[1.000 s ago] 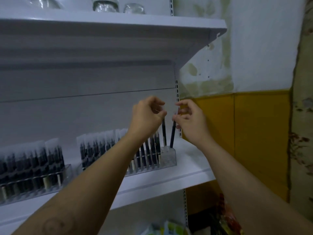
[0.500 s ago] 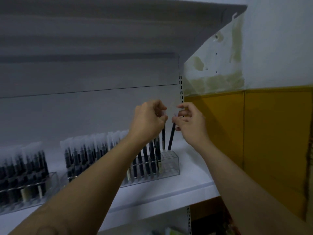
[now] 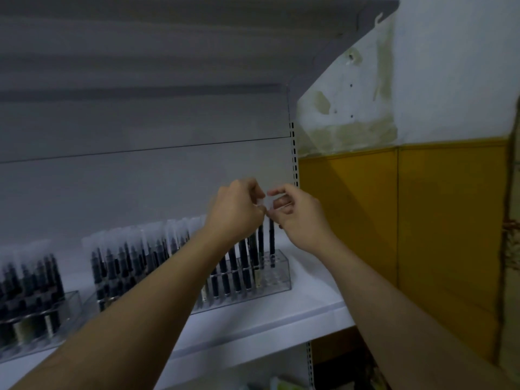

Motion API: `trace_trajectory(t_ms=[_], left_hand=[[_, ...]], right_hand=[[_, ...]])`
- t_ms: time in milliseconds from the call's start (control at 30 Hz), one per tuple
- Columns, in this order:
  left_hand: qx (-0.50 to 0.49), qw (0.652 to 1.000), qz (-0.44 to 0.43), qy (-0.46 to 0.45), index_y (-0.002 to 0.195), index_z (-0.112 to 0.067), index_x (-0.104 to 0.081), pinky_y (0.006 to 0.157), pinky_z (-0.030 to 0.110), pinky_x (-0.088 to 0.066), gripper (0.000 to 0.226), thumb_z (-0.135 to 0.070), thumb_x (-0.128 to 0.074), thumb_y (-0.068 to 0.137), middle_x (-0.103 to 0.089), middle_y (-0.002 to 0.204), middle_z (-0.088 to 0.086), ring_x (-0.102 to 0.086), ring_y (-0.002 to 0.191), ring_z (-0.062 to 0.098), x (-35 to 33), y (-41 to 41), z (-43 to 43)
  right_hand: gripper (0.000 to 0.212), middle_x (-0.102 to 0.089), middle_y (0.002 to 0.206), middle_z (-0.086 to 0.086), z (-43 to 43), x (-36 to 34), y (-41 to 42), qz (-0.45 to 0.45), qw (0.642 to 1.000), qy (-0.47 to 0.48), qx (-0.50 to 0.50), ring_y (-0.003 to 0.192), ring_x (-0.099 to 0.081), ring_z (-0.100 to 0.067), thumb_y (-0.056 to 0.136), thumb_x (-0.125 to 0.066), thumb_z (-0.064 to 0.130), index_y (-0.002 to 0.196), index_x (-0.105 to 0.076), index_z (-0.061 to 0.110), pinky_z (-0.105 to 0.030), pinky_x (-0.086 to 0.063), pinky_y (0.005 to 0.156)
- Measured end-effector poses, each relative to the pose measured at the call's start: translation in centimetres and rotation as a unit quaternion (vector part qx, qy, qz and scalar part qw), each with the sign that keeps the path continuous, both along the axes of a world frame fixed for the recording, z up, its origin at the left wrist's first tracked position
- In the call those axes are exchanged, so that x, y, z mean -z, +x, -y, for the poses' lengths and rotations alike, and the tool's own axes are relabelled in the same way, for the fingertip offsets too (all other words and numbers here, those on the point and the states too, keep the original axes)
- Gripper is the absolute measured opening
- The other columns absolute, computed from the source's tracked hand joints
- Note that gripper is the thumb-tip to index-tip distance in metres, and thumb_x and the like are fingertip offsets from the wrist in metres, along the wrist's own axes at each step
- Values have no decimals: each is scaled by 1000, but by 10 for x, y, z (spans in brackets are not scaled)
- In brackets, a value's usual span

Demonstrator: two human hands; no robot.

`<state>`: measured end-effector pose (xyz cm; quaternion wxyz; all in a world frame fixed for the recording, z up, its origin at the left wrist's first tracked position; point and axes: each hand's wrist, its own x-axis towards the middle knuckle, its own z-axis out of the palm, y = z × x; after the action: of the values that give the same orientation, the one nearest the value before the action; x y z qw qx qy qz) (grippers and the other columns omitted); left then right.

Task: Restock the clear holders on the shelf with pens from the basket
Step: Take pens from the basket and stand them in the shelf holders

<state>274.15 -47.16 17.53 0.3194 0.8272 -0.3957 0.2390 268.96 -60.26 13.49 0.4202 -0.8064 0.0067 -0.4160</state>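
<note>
At the far left of the white shelf (image 3: 312, 308) stands the first holder (image 3: 69, 302), clear and packed with dark pens (image 3: 33, 280), partly cut off by the picture's edge. Just beside it is the second holder (image 3: 282, 280), a longer clear one filled with capped pens along most of its length, with only the holes at its right end bare. Your left forearm crosses in front of it.

Your left hand (image 3: 235, 213) is curled tight, thumb and fingers pinching the clear-capped top of the left pen (image 3: 260, 243). This pen stands upright with its lower end down in the second holder. Your right hand (image 3: 302, 220) is touching the left at the fingertips. Its fingers are bent in and pinch the top of the right pen (image 3: 271, 240), which stands upright just beside the other, nearest the bare holes. The caps are blurred, so you cannot tell exactly how the fingers sit on them.

Right of the shelf is the wall (image 3: 439, 226), yellow below and stained white above.
</note>
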Motion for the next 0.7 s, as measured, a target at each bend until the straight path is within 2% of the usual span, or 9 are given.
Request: trace_trajectory(t_ms=[100,267,400,467,533,600,700], left_hand=[[-30,999,-8,8,87,-24,-58,81,41,-55,14,-16,-69,84,-66,89,-2,-65,85,21,-5,0,1],[-64,996,-44,51,86,-23,-63,76,40,-58,7,-21,-70,84,-68,80,1,-67,76,21,-6,0,-4],[-61,996,-10,69,93,-17,-69,74,39,-58,8,-20,-66,86,-68,79,2,-65,74,23,-6,-6,-5],[-60,994,-4,88,102,-18,-69,82,40,-56,15,-21,-64,88,-70,91,3,-66,82,23,-7,-10,-6],[-68,992,13,107,115,-22,-66,96,41,-49,26,-28,-63,90,-70,110,2,-65,96,21,-6,-14,-10],[-75,990,38,116,126,-23,-61,107,40,-39,38,-35,-63,90,-66,123,1,-61,110,22,-5,-17,-17],[-73,989,67,106,131,-25,-56,111,39,-30,44,-38,-62,89,-62,130,0,-53,121,23,-5,-27,-35]], right_hand=[[23,-58,87,16,0,4,-3,-48,997,-57,10,77,-58,-1,90,-66,14,102,-57,32,-16,-46,63],[32,-61,91,13,-1,5,-10,-84,993,-80,5,80,-60,-5,93,-63,17,121,-57,31,-19,-48,64],[40,-59,94,13,-5,6,-15,-104,990,-99,3,81,-60,-8,95,-60,20,131,-52,34,-22,-49,65],[45,-59,98,10,-7,7,-18,-107,989,-101,9,83,-59,-6,95,-59,21,136,-48,36,-18,-46,63],[54,-57,106,7,-9,8,-23,-107,989,-97,14,89,-57,-6,94,-61,22,141,-41,37,-17,-45,69],[60,-56,114,7,-11,7,-31,-101,990,-93,27,99,-56,-9,91,-65,24,143,-39,36,-22,-46,80],[59,-56,122,6,-16,4,-45,-91,989,-105,53,108,-53,-10,88,-69,26,141,-43,33,-28,-46,90]])
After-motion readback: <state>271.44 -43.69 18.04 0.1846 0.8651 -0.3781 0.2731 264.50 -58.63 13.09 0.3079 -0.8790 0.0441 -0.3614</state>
